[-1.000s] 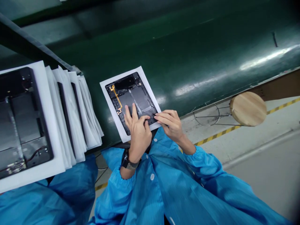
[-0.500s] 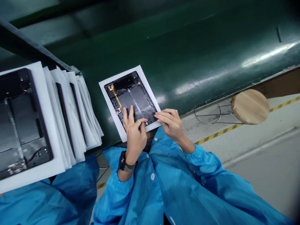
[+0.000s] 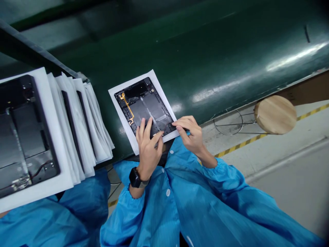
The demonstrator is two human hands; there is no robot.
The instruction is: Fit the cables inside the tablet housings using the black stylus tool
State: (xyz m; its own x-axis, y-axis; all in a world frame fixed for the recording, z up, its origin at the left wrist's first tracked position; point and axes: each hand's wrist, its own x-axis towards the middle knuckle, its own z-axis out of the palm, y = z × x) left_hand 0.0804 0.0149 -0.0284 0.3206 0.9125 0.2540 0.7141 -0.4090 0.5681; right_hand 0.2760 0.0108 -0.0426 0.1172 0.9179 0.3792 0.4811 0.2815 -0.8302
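Note:
An open black tablet housing [image 3: 140,111] lies on a white sheet [image 3: 154,81] at the bench's front edge. An orange flex cable [image 3: 128,109] runs along its left side. Over the lower part of the housing rests my left hand [image 3: 149,145], fingers spread, its thumb near a small connector at the bottom edge. My right hand [image 3: 189,133] is at the lower right corner, fingertips closed by a small black part [image 3: 169,125] with a thin dark wire. Something dark shows under the right fingers, too hidden to name.
On the left stands a stack of white sheets [image 3: 88,109] with black housings between them; another open housing [image 3: 28,127] lies on top. Blue clothing of another person [image 3: 51,223] shows below it. A round wooden stool [image 3: 275,115] stands right of the green bench [image 3: 205,65].
The right fingers have shifted slightly right and curled more at the corner. The left hand has moved a little right, its thumb now lower and closer to the bottom connector.

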